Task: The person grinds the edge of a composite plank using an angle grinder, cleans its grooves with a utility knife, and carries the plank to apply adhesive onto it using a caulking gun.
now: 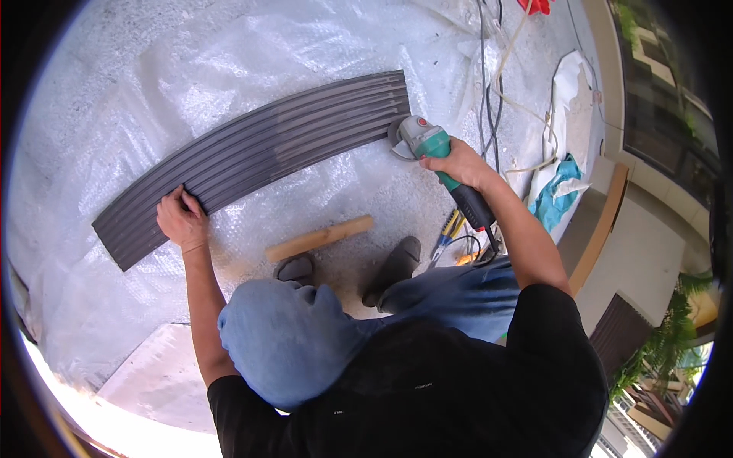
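A long dark grey ribbed panel [252,153] lies across bubble wrap [92,320] in front of me. My left hand [182,217] grips its near edge toward the left end, fingers curled on the ribs. My right hand [454,164] holds a green and silver angle grinder [431,141] with a black rear body. The grinder's disc is by the near right corner of the panel; whether they touch I cannot tell. A wooden batten [319,238] lies between the panel and my feet.
Yellow-and-blue handled tools [449,229] and cables [489,91] lie to the right, beside a turquoise bag [556,191]. A long wooden board [603,237] stands at the right edge, with plants [672,343] beyond. A red item [534,6] is at the top.
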The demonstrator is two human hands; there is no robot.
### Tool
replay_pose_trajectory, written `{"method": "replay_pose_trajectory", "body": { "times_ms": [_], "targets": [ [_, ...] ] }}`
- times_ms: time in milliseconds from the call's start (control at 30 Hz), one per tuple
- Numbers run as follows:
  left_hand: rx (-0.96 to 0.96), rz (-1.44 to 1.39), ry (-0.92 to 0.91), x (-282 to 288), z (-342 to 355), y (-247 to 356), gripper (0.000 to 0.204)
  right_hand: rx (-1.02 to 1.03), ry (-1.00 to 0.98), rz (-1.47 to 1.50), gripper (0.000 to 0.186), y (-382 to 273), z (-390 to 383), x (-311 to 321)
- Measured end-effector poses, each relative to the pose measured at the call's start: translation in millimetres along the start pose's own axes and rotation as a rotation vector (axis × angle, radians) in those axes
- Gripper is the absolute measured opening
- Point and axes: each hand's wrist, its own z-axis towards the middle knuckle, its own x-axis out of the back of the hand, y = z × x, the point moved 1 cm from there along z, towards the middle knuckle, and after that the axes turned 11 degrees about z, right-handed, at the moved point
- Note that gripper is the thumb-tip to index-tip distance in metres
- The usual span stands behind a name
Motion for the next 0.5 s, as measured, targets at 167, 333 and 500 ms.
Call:
{"method": "replay_pose_trajectory", "body": {
  "times_ms": [167,333,500],
  "targets": [
    [-0.017,0.001,0.042,0.7,0.9,3.6,0.009,0.088,0.165,0.004,0.075,-26.6,46.8,23.8],
    [-0.001,-0.019,-0.008,-1.3,0.2,3.2,0.009,0.129,0.125,0.075,0.072,-10.0,58.1,27.4],
    [0.023,0.008,-0.020,-1.1,-7.2,-1.9,0.010,0.071,0.155,-0.050,0.074,34.0,34.4,17.4]
  ]
}}
